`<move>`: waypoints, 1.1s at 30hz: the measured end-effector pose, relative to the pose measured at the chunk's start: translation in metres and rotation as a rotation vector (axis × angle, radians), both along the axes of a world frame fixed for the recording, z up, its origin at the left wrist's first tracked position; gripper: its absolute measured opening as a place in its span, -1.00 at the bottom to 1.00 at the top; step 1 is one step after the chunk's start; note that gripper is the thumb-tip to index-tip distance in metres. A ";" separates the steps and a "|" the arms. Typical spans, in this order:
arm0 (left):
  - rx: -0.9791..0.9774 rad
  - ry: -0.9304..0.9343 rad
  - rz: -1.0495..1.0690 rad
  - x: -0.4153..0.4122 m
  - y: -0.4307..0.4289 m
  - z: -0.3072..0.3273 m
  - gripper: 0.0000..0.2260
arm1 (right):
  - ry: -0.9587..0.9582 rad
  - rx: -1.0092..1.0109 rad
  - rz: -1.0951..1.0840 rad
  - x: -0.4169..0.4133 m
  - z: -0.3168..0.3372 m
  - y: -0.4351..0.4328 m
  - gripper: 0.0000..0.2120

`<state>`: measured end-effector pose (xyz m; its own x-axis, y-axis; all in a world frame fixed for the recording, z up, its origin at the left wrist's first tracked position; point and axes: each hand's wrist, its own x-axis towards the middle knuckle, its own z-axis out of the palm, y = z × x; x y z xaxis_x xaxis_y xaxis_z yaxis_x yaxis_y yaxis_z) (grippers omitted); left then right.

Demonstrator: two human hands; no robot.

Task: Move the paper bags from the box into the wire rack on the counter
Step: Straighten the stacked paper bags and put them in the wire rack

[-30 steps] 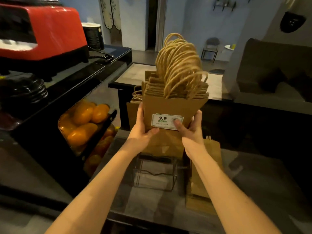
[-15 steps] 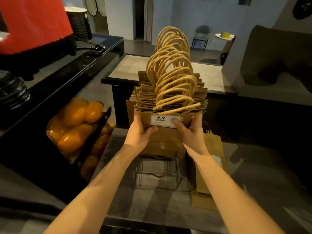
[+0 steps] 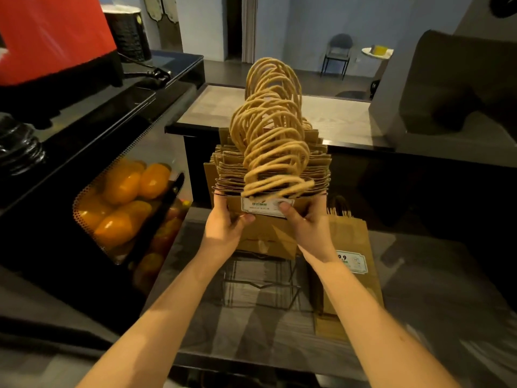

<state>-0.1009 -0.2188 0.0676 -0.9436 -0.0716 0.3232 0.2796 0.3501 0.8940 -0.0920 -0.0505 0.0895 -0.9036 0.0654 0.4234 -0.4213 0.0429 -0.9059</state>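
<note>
A thick stack of brown paper bags (image 3: 265,233) with twisted rope handles stands upright in the middle of the head view. My left hand (image 3: 225,229) grips its left side, thumb across the front. My right hand (image 3: 305,228) grips the right side, thumb on the white label. The stack's lower end sits at the back of the wire rack (image 3: 260,284) on the counter; the rack's front part holds nothing. More brown bags (image 3: 352,278) stand just right of the rack, one showing a "9.9" label. No box is in view.
A dark display case with oranges (image 3: 123,208) stands to the left. Above it a black shelf carries a red machine (image 3: 53,35). A wood-topped counter (image 3: 330,116) lies behind the bags, and a grey block (image 3: 447,88) at the right.
The stack has come lower, into the rack, and tipped so its handles lean more towards me. Both hands keep the same hold on it.
</note>
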 end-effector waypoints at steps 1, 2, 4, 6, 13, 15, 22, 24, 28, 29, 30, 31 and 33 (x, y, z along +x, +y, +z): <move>0.010 0.009 0.011 0.000 0.000 -0.001 -0.50 | -0.008 -0.004 0.013 0.000 0.000 0.000 -0.51; 0.017 0.019 0.017 0.001 0.001 -0.002 -0.51 | -0.008 -0.015 0.034 0.001 0.001 0.001 -0.52; -0.002 0.030 0.043 -0.001 0.000 -0.003 -0.50 | -0.017 -0.028 0.063 0.000 0.001 0.002 -0.52; -0.025 0.015 0.048 -0.001 0.001 -0.001 -0.49 | -0.049 -0.022 0.079 -0.001 0.001 0.003 -0.52; 0.018 -0.113 0.058 -0.005 0.010 0.001 -0.30 | -0.317 0.284 0.183 0.004 -0.009 0.019 0.13; 0.022 -0.130 0.063 -0.006 0.011 0.002 -0.28 | -0.356 0.435 0.185 0.004 -0.012 0.024 0.26; 0.001 -0.142 0.062 -0.006 0.012 0.005 -0.24 | -0.355 0.491 -0.008 0.008 -0.015 0.020 0.18; -0.017 -0.139 0.058 -0.006 0.011 0.007 -0.23 | -0.313 0.468 -0.020 0.003 -0.012 0.020 0.18; -0.070 -0.174 0.060 -0.005 0.015 0.010 -0.22 | -0.284 0.464 0.004 -0.001 -0.009 0.020 0.14; -0.079 -0.174 0.064 -0.005 0.016 0.010 -0.22 | -0.285 0.473 0.006 -0.001 -0.009 0.019 0.13; -0.082 -0.174 0.067 -0.005 0.016 0.010 -0.21 | -0.282 0.477 0.008 -0.001 -0.009 0.020 0.13; -0.082 -0.179 0.072 -0.005 0.015 0.010 -0.21 | -0.271 0.481 0.010 -0.002 -0.008 0.020 0.13; -0.090 -0.177 0.093 -0.006 0.014 0.011 -0.21 | -0.211 0.533 -0.001 -0.004 -0.004 0.021 0.11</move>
